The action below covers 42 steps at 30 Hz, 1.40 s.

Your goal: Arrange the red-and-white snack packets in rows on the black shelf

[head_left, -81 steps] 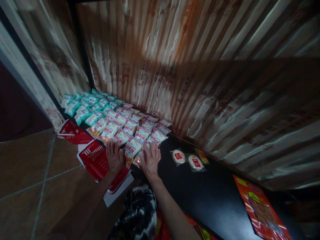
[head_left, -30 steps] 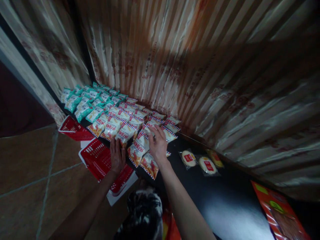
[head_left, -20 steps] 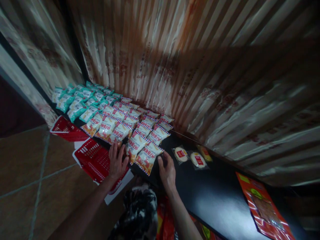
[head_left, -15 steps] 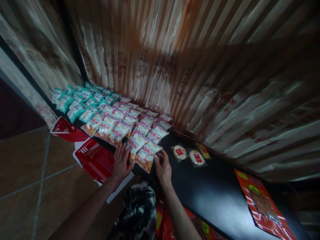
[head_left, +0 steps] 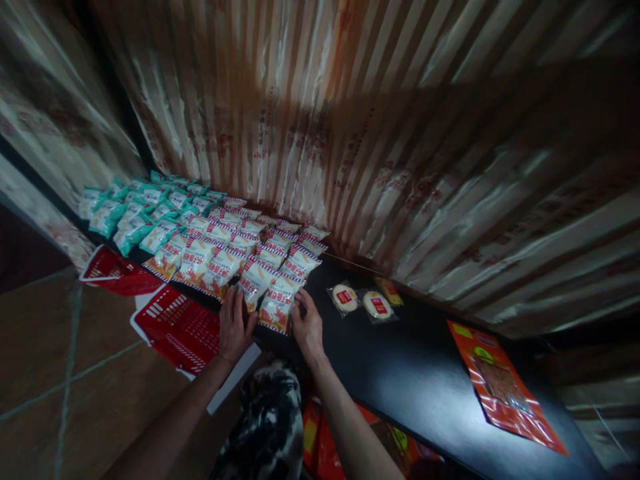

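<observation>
Rows of small white-and-orange snack bags (head_left: 220, 268) with striped edges stand on a black shelf (head_left: 400, 363). At the front right end of these rows is one snack bag (head_left: 278, 303), with another bag (head_left: 256, 283) just left of it. My left hand (head_left: 234, 325) is open, its fingers spread at the lower front of that left bag. On the other side, my right hand (head_left: 307, 327) touches the right edge of the end bag with bent fingers, thumb apart, not closed around it. Between the two hands lie the lower parts of both bags.
Teal snack bags (head_left: 133, 223) fill the shelf's left end. Two round packaged cakes (head_left: 376, 305) and a yellow packet (head_left: 390, 291) lie to the right, then a large orange pouch (head_left: 505, 383). Red baskets (head_left: 175, 327) stand below the shelf's front. Pleated curtain (head_left: 310, 133) hangs behind.
The end bag has turned a little and its lower edge sits straighter. My right hand has come in against its side. The whole view has shifted slightly.
</observation>
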Each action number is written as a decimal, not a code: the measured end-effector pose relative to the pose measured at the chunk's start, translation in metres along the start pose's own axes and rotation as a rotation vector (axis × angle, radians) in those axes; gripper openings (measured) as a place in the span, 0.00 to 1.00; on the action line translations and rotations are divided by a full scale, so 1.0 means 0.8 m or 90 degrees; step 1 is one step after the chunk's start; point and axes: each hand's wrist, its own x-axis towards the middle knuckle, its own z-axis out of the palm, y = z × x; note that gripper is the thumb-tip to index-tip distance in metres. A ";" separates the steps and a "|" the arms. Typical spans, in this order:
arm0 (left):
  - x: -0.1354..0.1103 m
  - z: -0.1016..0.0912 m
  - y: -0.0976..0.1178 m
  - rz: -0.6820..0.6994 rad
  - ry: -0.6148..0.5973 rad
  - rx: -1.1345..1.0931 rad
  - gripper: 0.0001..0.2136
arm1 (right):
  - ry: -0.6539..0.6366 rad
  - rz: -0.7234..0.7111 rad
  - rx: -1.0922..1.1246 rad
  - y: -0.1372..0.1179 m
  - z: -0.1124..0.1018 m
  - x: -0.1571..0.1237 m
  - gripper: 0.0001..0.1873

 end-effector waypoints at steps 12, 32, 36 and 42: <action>0.012 -0.028 0.049 -0.001 0.024 -0.007 0.28 | 0.109 0.034 0.029 0.004 -0.073 -0.063 0.19; -0.103 -0.054 0.310 0.209 -0.662 -0.149 0.13 | 0.125 0.161 0.120 0.057 -0.207 -0.173 0.22; -0.108 -0.043 0.307 0.215 -0.859 -0.036 0.12 | 0.055 0.169 0.042 0.071 -0.231 -0.199 0.22; -0.138 -0.053 0.284 0.175 -0.858 -0.016 0.20 | -0.144 0.141 -0.116 0.098 -0.240 -0.220 0.19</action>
